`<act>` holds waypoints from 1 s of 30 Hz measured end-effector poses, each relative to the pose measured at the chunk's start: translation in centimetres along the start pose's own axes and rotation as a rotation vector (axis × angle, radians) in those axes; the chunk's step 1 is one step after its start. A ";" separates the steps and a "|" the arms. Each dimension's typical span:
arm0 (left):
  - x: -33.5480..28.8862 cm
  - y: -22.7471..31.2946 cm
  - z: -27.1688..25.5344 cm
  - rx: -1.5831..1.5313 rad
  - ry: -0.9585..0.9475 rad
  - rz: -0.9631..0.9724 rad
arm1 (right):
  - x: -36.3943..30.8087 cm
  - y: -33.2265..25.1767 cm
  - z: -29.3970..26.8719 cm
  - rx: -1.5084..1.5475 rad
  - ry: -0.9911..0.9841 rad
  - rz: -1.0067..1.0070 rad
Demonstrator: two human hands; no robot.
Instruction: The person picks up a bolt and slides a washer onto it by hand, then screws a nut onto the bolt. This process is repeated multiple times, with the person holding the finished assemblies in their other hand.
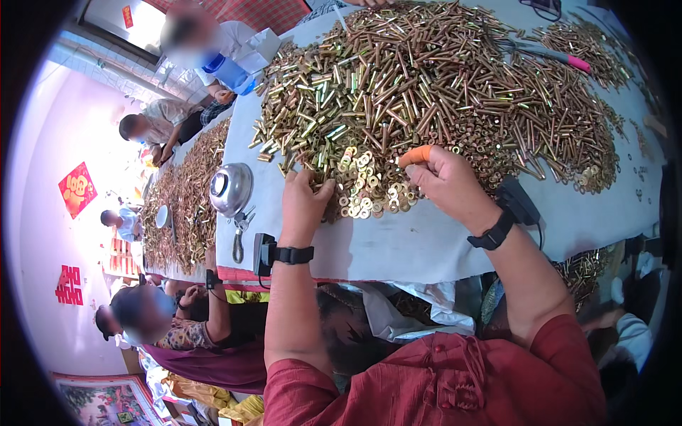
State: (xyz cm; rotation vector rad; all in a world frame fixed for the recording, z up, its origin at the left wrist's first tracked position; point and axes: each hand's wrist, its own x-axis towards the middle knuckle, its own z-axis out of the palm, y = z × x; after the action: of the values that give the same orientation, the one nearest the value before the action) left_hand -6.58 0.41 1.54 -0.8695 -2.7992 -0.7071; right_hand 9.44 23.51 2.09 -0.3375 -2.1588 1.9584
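My left hand (302, 206) rests at the near edge of a heap of brass-coloured metal sleeves (398, 78), fingers bent, thumb apart from them. Its fingertips touch the loose pieces. My right hand (455, 188) reaches in from the right, an orange finger cover (415, 155) on its index finger. That fingertip and the thumb are close together above the heap; anything between them is too small to make out. A patch of shiny flat washers (369, 188) lies between my hands. Small nuts (465, 153) are mixed into the heap beside my right hand.
A steel bowl (231, 189) stands left of my left hand, with a bunch of keys (241, 231) nearby. A pink-tipped tool (577, 64) lies at the far right. A person holds a blue jug (229, 72); others sit along another heap (185, 192) at the left.
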 end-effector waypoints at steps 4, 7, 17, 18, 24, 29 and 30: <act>-0.3 -0.4 0.5 0.009 0.074 0.073 | 0.1 0.3 0.1 -0.009 -0.002 0.005; -0.9 0.0 0.8 0.056 0.069 0.125 | 0.3 0.9 0.7 -0.006 0.108 -0.172; -0.1 -2.5 -1.0 -1.820 -0.047 -0.497 | 0.4 0.5 1.5 -0.012 0.079 -0.124; -0.4 -2.2 -0.7 -1.824 -0.049 -0.496 | 0.4 0.6 1.5 -0.003 0.063 -0.096; -1.7 0.5 -0.8 -2.202 0.034 -0.702 | 0.0 -0.1 3.6 0.187 -0.066 0.015; -2.2 2.0 -0.5 -2.379 -0.078 -0.561 | -1.4 -0.8 5.8 0.216 -0.167 0.058; -2.3 2.1 -0.4 -2.395 -0.128 -0.526 | -1.5 -1.1 6.3 0.244 -0.193 0.051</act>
State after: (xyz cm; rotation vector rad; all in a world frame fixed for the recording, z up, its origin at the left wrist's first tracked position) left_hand -3.48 0.59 2.15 0.0838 -0.6419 -3.7714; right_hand 8.98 17.00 2.58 -0.1709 -2.0021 2.3389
